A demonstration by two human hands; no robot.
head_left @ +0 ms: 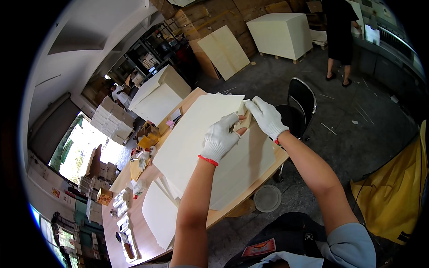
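Both of my hands wear white knit gloves with red cuffs. They meet at the far right corner of a pile of large cream paper sheets (192,134) on a wooden table. My left hand (221,137) curls at the pile's right edge; two bare fingertips poke out of its glove against the sheets. Beyond it, my right hand (266,117) bends over the corner, its fingers closed on the sheet edges. The undersides of both grips are hidden. A lower layer of pale sheets (246,172) lies beneath my hands, and fanned loose sheets (156,212) rest nearer me.
Bottles, a yellow box (148,137) and a white tray (127,243) line the table's left side. A black chair (302,100) stands past the right edge, with a round bucket (267,198) below. Large paper stacks (281,38) and a person (340,40) are farther back.
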